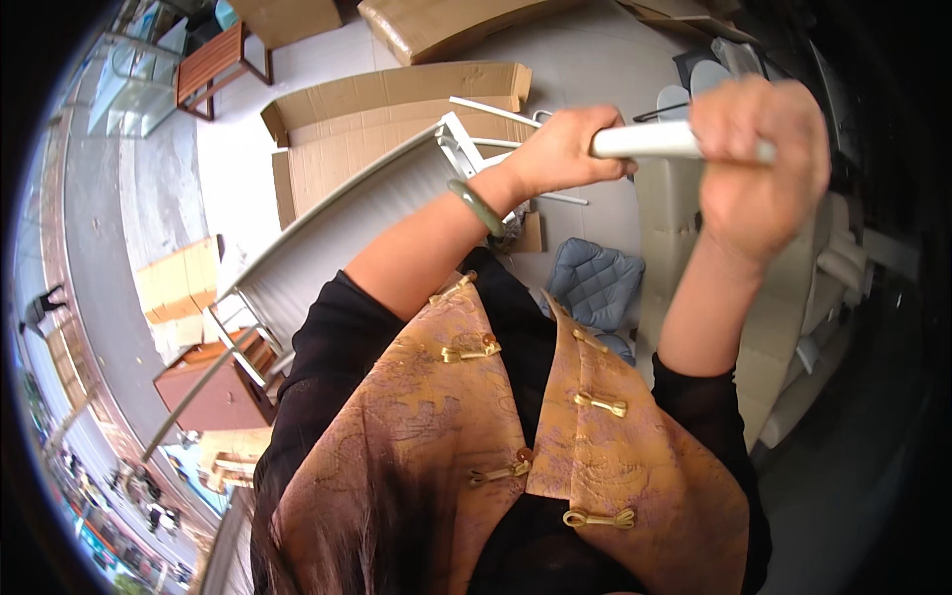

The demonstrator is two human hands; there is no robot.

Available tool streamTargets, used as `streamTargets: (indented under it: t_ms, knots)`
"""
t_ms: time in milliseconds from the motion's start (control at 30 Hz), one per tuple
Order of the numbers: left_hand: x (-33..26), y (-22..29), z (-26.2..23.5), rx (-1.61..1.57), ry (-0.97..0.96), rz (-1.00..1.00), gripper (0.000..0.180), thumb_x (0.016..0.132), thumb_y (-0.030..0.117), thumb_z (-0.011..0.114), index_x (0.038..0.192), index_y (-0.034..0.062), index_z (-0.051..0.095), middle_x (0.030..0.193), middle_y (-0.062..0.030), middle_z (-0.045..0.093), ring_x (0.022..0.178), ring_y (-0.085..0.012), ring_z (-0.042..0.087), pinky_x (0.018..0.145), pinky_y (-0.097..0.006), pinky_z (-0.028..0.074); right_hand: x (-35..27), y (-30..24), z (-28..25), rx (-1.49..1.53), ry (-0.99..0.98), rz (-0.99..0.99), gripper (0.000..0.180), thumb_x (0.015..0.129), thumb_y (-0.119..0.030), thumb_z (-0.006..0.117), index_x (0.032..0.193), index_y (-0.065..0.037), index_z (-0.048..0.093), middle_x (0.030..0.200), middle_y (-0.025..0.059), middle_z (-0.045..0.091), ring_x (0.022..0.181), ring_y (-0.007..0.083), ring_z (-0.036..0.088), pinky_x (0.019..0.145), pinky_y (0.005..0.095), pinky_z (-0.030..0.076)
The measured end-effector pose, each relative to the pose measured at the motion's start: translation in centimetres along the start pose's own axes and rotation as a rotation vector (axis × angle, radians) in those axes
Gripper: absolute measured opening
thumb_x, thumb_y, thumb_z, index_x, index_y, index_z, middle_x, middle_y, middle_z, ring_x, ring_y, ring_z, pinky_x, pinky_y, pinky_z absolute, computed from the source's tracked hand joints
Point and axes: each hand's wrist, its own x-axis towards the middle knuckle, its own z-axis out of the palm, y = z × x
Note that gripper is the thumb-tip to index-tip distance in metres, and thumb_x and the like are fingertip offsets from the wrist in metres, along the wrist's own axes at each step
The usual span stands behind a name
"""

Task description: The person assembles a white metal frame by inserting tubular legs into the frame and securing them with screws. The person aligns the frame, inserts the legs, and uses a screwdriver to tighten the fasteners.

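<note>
A white metal tube (650, 141) runs across the upper right, held level in front of my chest. My left hand (565, 149) is closed around its left end, a green bangle on that wrist. My right hand (759, 164) grips the same tube further right, fist closed over it. Behind the hands lies a white metal frame (461, 149) on flattened brown cardboard (397, 109). A blue-grey quilted cushion (595, 280) sits on the floor below my hands.
A long pale panel (327, 223) slants from upper middle to lower left. A brown wooden table (213, 61) stands at upper left. Large cardboard boxes (436, 22) lie at the top. Beige padded parts (793, 327) are stacked at right. A brown cabinet (213, 392) stands at left.
</note>
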Motion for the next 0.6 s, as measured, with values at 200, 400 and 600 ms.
streamTargets:
  t_ms: [200,400,600]
  knots:
    - [-10.2,-15.4,-2.3,-0.472,0.55,-0.596,0.046,0.086,0.016,0.058,0.126,-0.0027,0.046,0.122,-0.016,0.054,0.116,-0.0241,0.049,0.1,-0.034,0.038,0.8,0.9,0.7,-0.118,0.02,-0.063,0.032,0.097,-0.028,0.035,0.069,-0.013,0.036,0.054,-0.0017,0.032,0.043,0.009,0.028,0.047,0.0262,0.029]
    - [-15.1,-33.0,2.6,-0.59,0.65,-1.101,0.053,0.091,0.027,0.053,0.135,0.0001,0.041,0.13,-0.0162,0.051,0.12,-0.0256,0.048,0.101,-0.034,0.036,0.9,-0.1,0.6,-0.007,-0.009,0.042,0.033,0.086,-0.036,0.05,0.063,-0.015,0.039,0.049,-0.0058,0.036,0.041,0.0071,0.034,0.048,0.0221,0.031]
    - [-11.5,-42.1,5.5,-0.907,0.757,-1.108,0.044,0.095,0.034,0.046,0.135,0.0153,0.045,0.119,-0.0047,0.056,0.114,-0.019,0.047,0.097,-0.038,0.036,0.7,1.2,1.1,0.007,-0.215,0.047,0.035,0.092,-0.037,0.052,0.066,-0.018,0.039,0.056,-0.009,0.034,0.048,0.0045,0.037,0.053,0.0202,0.036]
